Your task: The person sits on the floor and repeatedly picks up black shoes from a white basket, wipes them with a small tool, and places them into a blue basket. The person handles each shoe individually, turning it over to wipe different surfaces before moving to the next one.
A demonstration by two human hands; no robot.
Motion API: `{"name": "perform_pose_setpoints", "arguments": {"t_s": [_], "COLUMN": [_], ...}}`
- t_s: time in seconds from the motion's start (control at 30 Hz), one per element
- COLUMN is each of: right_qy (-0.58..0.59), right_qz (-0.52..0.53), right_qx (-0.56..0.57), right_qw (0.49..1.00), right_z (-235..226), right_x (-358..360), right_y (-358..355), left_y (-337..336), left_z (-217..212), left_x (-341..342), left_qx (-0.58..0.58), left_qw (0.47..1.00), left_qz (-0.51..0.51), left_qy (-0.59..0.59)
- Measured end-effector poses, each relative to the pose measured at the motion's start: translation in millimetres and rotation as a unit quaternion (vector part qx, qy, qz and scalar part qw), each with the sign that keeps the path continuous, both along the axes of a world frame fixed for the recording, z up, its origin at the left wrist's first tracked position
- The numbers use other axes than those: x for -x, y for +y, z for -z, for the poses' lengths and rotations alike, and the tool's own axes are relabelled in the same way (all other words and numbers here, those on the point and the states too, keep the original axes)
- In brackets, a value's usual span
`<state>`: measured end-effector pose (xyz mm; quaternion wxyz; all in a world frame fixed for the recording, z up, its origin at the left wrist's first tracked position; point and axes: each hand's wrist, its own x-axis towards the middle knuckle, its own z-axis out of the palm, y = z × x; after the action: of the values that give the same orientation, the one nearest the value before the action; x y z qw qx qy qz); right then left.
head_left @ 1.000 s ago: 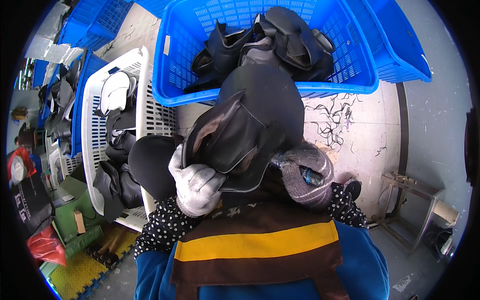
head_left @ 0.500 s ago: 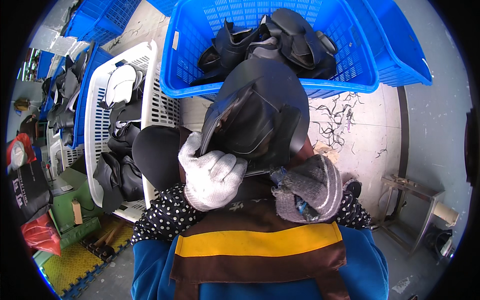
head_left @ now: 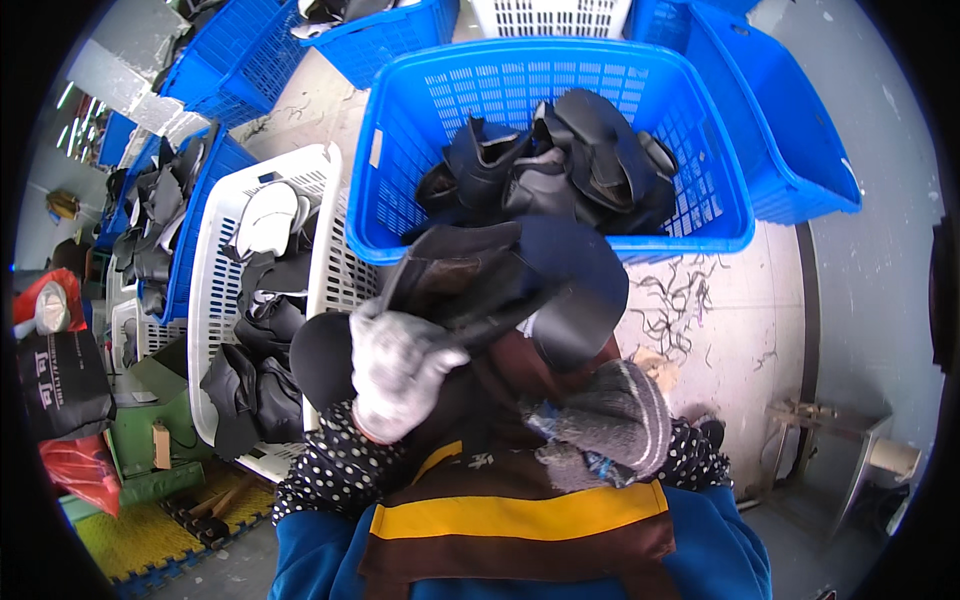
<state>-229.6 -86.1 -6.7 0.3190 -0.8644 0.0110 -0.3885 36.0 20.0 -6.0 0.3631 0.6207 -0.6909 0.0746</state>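
Observation:
My left hand point(head_left: 400, 370), in a whitish knit glove, is closed on the edge of a black leather shoe upper point(head_left: 575, 275), with the glove somewhat blurred. The upper lies tilted over my lap, its opening facing left and its rounded end to the right. Below it, my right hand point(head_left: 610, 425) wears a grey glove with pale stripes and blue patches at the fingers. Its fingers are curled and apart from the upper; whatever they may hold is too smeared to make out. In front stands a blue basket point(head_left: 735, 240) with several black uppers point(head_left: 600, 160).
A white basket point(head_left: 322, 240) of black and white pieces stands to the left, beside a black round seat-like shape point(head_left: 322, 360). More blue crates point(head_left: 790, 130) are behind and to the right. Dark scraps point(head_left: 675, 305) litter the floor. A metal stand point(head_left: 830, 420) is at right.
The shoe upper has turned and tipped over to the right in my left hand. My right hand has stayed low beside it. The whole view has shifted, showing more crates at the back.

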Motion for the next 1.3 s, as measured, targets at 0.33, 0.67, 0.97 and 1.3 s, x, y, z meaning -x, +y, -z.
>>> {"name": "perform_pose_setpoints", "arguments": {"t_s": [0.33, 0.67, 0.97, 1.3], "right_qy": [0.058, 0.084, 0.123, 0.127], "right_qz": [-0.011, 0.042, 0.123, 0.12], "right_qx": [-0.136, -0.234, -0.266, -0.256], "right_qw": [0.989, 0.968, 0.948, 0.951], "right_z": [35.2, 46.9, 47.9, 41.3], "right_x": [-66.6, -137.5, -114.6, -108.5], "right_y": [-29.9, -28.9, -22.7, -8.5], "left_y": [-127.1, -133.0, 64.9, 59.1], "left_z": [13.8, 94.6, 270.0, 221.1], "left_x": [-109.5, -235.5, -399.1, -403.4], "left_qx": [0.039, -0.273, -0.227, -0.009], "left_qw": [0.942, 0.924, 0.571, 0.77], "left_qz": [-0.284, -0.181, -0.757, -0.509], "left_qy": [0.176, 0.198, 0.223, 0.384]}}
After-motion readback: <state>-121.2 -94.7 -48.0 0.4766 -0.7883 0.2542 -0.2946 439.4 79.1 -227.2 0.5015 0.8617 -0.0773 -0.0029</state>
